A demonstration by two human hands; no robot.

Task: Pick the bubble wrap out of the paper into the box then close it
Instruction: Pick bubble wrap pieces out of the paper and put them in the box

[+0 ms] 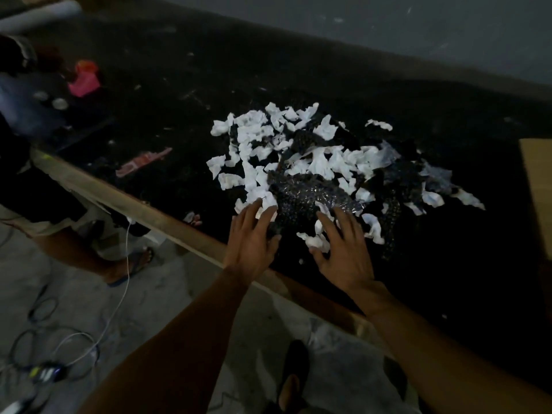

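A heap of torn white paper scraps [319,162] lies on a black table [448,264], mixed with dark, shiny bubble wrap [301,194]. Both my hands reach over the near side of the heap with fingers spread. My left hand [252,239] has its fingertips at the paper scraps on the heap's near left edge. My right hand [343,249] lies over small white scraps and the bubble wrap's near edge. Neither hand holds anything. A brown cardboard box [537,186] shows at the right frame edge, mostly cut off.
The table's wooden front edge [119,198] runs diagonally. A pink object [83,79] and a pink-red strip [143,161] lie at the left of the table. Another person's leg and sandalled foot [128,264] stand by the left, with cables [74,348] on the floor.
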